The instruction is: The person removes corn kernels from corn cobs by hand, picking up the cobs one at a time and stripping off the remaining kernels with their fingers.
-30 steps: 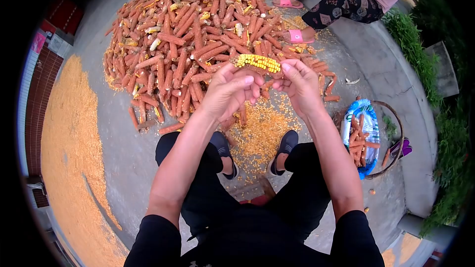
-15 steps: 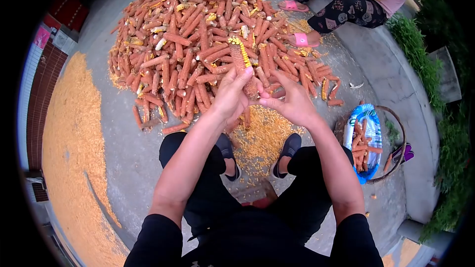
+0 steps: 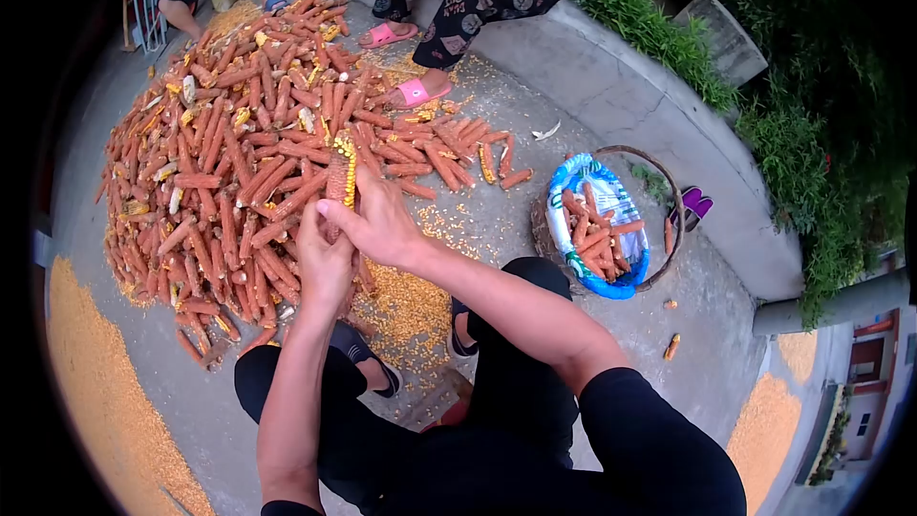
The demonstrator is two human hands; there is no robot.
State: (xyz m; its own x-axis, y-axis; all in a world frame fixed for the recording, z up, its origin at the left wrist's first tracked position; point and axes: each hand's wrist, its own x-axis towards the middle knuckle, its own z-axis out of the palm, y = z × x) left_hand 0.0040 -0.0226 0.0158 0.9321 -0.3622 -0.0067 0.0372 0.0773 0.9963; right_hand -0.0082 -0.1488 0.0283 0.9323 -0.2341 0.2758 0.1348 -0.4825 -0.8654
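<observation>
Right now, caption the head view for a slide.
Left hand and right hand hold a partly shelled corn cob near a cob heap.

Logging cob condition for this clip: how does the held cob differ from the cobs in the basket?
The held cob carries yellow kernels along one side; the basket cobs look bare. The left hand and right hand grip the held cob, while the basket cobs lie loosely piled. Both show reddish cores.

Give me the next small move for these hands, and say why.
I'd slide the right hand's thumb up against the yellow kernels: they line the right edge of the cob, whose near face looks bare. The left hand, at the cob's lower end, could probably steady it.
</observation>
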